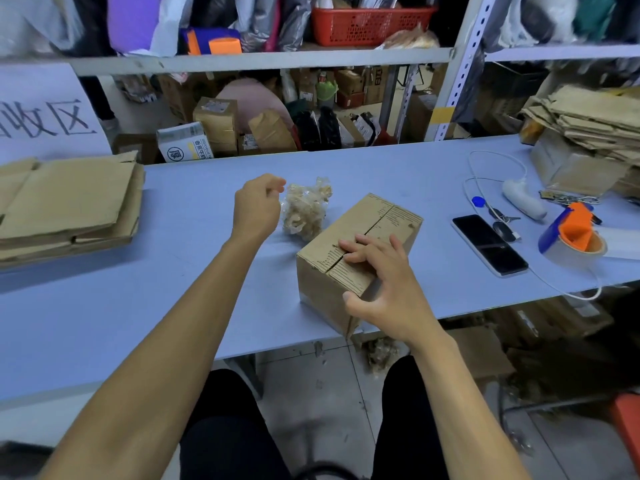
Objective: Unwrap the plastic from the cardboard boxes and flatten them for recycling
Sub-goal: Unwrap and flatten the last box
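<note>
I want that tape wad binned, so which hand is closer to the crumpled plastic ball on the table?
Left. The left hand hovers just beside the crumpled plastic ball, fingers curled. The right hand rests on the cardboard box, nearer the person than the ball.

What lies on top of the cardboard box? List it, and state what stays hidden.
On the cardboard box only the right hand rests, fingers on the top seam, thumb on the near side. The flaps are closed, so the box's inside is hidden.
</note>
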